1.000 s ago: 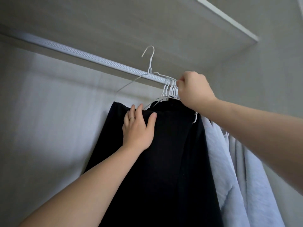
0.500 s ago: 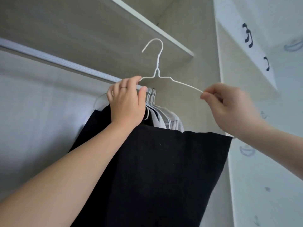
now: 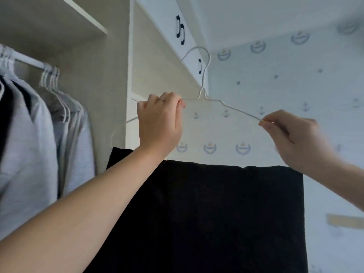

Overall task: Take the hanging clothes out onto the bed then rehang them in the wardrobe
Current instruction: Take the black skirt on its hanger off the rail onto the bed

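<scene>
Head view. My left hand (image 3: 160, 119) has its fingers curled round the left shoulder of a white wire hanger (image 3: 204, 97). My right hand (image 3: 291, 138) pinches the tip of the right shoulder between thumb and forefinger. The hanger's hook is free of the rail (image 3: 29, 60) and stands in front of the wallpapered wall, to the right of the wardrobe (image 3: 110, 85). A black garment (image 3: 226, 213) is draped over the lower bar and hangs flat below both hands.

Step in hand, as I judge it: carry this piece to the bed, which is not in view. Keep the hanger level so that the cloth does not slide along the bar. Keep both grips on the wire, not on the fabric. Hold the hook clear of the cupboard doors (image 3: 180, 29) overhead.

The wardrobe compartment holds grey garments (image 3: 27, 144) on white hangers (image 3: 50, 75), bunched together on the rail. What lies on the shelf above cannot be seen.
</scene>
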### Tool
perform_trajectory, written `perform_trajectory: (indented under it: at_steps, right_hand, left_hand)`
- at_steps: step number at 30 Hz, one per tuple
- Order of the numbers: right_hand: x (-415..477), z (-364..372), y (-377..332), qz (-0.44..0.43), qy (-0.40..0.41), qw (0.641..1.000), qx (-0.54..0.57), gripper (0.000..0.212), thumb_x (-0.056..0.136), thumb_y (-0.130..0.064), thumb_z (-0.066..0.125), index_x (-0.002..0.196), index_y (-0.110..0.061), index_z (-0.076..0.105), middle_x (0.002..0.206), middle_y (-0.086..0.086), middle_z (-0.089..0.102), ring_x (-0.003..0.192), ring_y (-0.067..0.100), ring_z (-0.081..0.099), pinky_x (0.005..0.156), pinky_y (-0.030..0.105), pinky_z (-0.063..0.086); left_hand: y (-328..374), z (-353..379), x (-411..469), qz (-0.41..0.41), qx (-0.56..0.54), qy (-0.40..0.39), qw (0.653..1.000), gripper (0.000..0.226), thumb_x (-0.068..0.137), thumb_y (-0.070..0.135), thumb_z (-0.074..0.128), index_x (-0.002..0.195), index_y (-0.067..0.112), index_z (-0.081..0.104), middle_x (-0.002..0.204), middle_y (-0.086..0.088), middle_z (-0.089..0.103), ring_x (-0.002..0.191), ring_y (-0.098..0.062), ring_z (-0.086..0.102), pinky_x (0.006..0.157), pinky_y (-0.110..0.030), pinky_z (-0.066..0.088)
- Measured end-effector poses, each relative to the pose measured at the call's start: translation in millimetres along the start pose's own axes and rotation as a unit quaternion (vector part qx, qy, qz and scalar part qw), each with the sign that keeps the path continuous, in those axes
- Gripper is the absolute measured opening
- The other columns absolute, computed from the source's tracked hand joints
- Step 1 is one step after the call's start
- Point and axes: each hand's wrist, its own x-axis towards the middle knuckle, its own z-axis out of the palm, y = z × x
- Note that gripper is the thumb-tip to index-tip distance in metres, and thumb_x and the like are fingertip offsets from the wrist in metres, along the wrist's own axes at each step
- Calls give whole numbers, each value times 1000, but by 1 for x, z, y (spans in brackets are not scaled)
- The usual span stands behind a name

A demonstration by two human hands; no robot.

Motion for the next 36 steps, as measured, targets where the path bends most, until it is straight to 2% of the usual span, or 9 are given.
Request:
perform_trajectory:
  at_steps: [6, 10, 13, 17, 23, 25, 27, 31, 36]
  right_hand:
    - [-69, -108, 69, 112, -50, 987, -105, 12, 96, -29, 58, 87, -32, 65, 61, -20, 57, 53, 5, 50, 48, 16, 35]
    - [-122, -175, 104, 220, -83, 958, -162, 13, 96, -33, 58, 87, -35, 67, 65, -18, 61, 52, 5, 53, 51, 12, 40]
    - [-165, -223, 122, 287, -111, 922, -236, 13, 96, -38, 55, 90, -38, 67, 69, -25, 62, 59, 3, 57, 56, 22, 43]
    - [-221, -281, 133, 348, -102, 875, -321, 16, 95, -36, 55, 85, -32, 67, 61, -19, 61, 56, 4, 54, 60, 30, 45]
    - [-298, -360, 127, 433, -98, 772, -454, 21, 96, -33, 50, 83, -29, 66, 73, -11, 65, 67, 13, 60, 66, 37, 51]
    - [-324, -382, 119, 460, -79, 737, -489, 20, 95, -33, 51, 84, -26, 66, 69, -14, 63, 65, 7, 58, 66, 34, 51]
    - [-349, -399, 108, 485, -60, 702, -518, 18, 97, -30, 54, 83, -25, 65, 66, -18, 60, 62, 4, 56, 63, 31, 49]
    - [-397, -421, 68, 529, -49, 638, -558, 19, 97, -30, 54, 86, -22, 66, 69, -11, 62, 64, 10, 58, 66, 38, 52]
    - [-444, -436, 5, 561, -11, 574, -597, 14, 95, -22, 58, 85, -20, 67, 64, -21, 56, 63, -4, 54, 65, 25, 38]
  left_hand:
    - [129, 86, -42, -6, -179, -52, 982, 19, 101, 14, 46, 92, 12, 62, 78, 7, 56, 68, -23, 49, 70, -37, 32]
    - [215, 131, -82, 6, -322, -121, 939, 22, 104, 18, 46, 92, 6, 61, 76, 2, 54, 67, -24, 51, 63, -42, 45]
    - [280, 155, -117, 20, -397, -163, 903, 21, 104, 20, 46, 96, 8, 61, 78, 2, 56, 68, -22, 52, 60, -39, 46]
    - [365, 174, -159, 35, -480, -203, 853, 25, 104, 26, 44, 97, 11, 62, 79, 2, 59, 69, -20, 55, 57, -37, 47]
    - [500, 188, -214, 52, -617, -255, 743, 22, 104, 26, 48, 100, 11, 64, 80, 1, 59, 71, -22, 57, 59, -43, 51]
    - [539, 185, -230, 59, -657, -271, 701, 20, 104, 24, 50, 102, 11, 65, 82, 1, 60, 73, -24, 59, 62, -45, 53]
    - [576, 179, -247, 71, -693, -288, 658, 21, 104, 23, 51, 102, 9, 66, 87, -5, 64, 76, -29, 61, 66, -47, 53]
    - [637, 154, -279, 102, -766, -308, 555, 20, 103, 21, 52, 100, 9, 67, 89, -5, 64, 78, -31, 62, 69, -46, 53]
    - [698, 107, -312, 149, -818, -319, 455, 16, 101, 17, 56, 99, 10, 69, 91, -7, 67, 81, -32, 65, 72, -44, 53]
